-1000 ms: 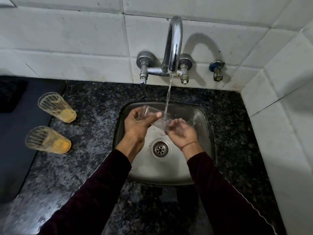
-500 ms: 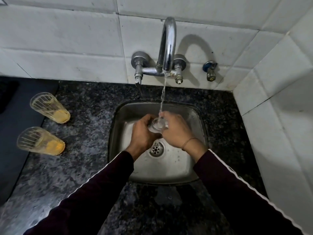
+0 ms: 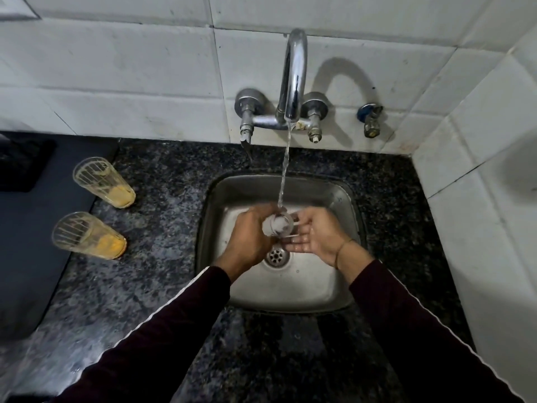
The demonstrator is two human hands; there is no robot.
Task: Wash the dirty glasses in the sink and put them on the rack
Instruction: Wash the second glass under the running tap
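Head view, only angle here. Sink (image 3: 344,199) as the landmark, steel basin sunk into a dark speckled counter (image 3: 162,286). Tap (image 3: 295,74) on the tiled wall right behind it, running, thin stream dropping straight into the basin.

Over the drain (image 3: 276,255): clear glass (image 3: 280,225) held under the stream, mouth turned up toward the camera, water hitting at or near the rim. Left hand (image 3: 250,237) wrapped round it, fingers curled tight on the wall of the glass. Right hand (image 3: 315,234) just beside the glass on the other side, palm up and wet, fingers spread and loose, maybe brushing the glass, not clearly gripping anything.

Left of the sink, on the counter: two more glasses, far dirty glass (image 3: 103,181) and near dirty glass (image 3: 87,235), both with yellow-orange gunk at the bottom, untouched by the look of it.

Progress guess: early. One glass mid-rinse, two to go. No rack anywhere in shot, so nothing visibly racked.
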